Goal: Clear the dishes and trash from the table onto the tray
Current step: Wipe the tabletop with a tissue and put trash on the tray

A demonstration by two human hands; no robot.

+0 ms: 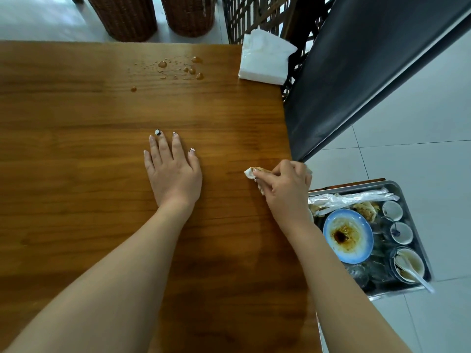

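Observation:
My left hand [172,169] lies flat on the wooden table [89,118] with its fingers straight. My right hand [285,186] grips a crumpled, stained napkin [251,173] against the table near its right edge. A metal tray [414,234] stands lower, to the right of the table. It holds a dirty blue plate [348,236], small white cups [392,210], a bowl with a spoon [409,264], clear glasses and a plastic wrapper [349,198].
Brown liquid drops [178,68] lie spilled at the table's far side. A stack of white napkins [266,61] sits at the far right corner. A dark panel [356,72] rises beside the table. Two wicker stools [153,16] stand beyond it.

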